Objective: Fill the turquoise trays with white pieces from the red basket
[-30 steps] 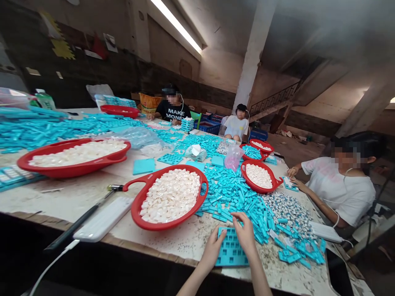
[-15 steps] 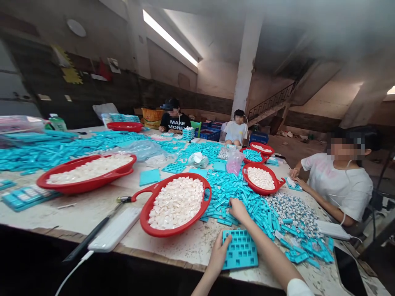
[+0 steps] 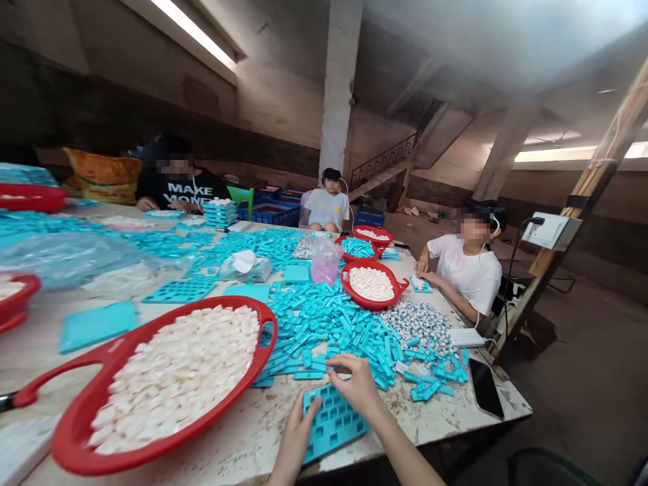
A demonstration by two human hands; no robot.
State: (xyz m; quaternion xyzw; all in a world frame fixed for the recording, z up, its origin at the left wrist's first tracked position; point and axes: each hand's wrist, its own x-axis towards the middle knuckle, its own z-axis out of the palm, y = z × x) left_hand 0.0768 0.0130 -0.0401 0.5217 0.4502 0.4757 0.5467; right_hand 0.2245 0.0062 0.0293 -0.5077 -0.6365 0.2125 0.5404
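A blue foam-like tray with rows of square holes (image 3: 334, 424) lies near the table's front edge. My left hand (image 3: 295, 432) grips its left side, thumb on top. Over the tray's far edge, my right hand (image 3: 356, 386) has thumb and forefinger closed together; whatever is between them is too small or hidden to make out. Just beyond the right hand spreads a heap of small blue strips (image 3: 329, 324). A red basin (image 3: 263, 364) of white keycap-like pieces (image 3: 182, 371) stands left of my hands.
Small white-and-dark pieces (image 3: 418, 327) lie piled right of the strips. A phone (image 3: 486, 388) rests at the right edge. Another red basin (image 3: 372, 305) stands farther back. Three people sit around the table, one at the right (image 3: 470, 263). A post with a socket box (image 3: 549, 231) rises at right.
My right hand has come back from the heap of strips to the tray's far edge. The left hand keeps its hold on the tray. The view has turned to the right.
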